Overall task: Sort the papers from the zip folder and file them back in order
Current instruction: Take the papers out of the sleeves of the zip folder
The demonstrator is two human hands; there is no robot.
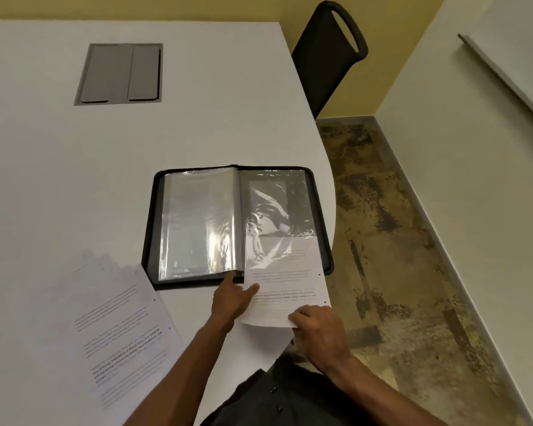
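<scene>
— White printed sheets, a fanned stack of papers (pixel 120 330), lie at the lower left of the frame on the table (pixel 43 164). Why there?

— I think they wait for filing, near the arm but apart from the folder.

— And the middle?

— The black zip folder (pixel 237 224) lies open, its clear sleeves (pixel 200 222) turned to the left. The left hand (pixel 231 298) has its forefinger stretched to the lower edge of the sleeves, probably to keep the pocket open, and its thumb touches the sheet.

— And on the right?

— The right hand (pixel 316 322) pinches the bottom edge of one sheet of paper (pixel 285 290). Its upper half is already inside the right sleeve, so it seems half filed.
</scene>
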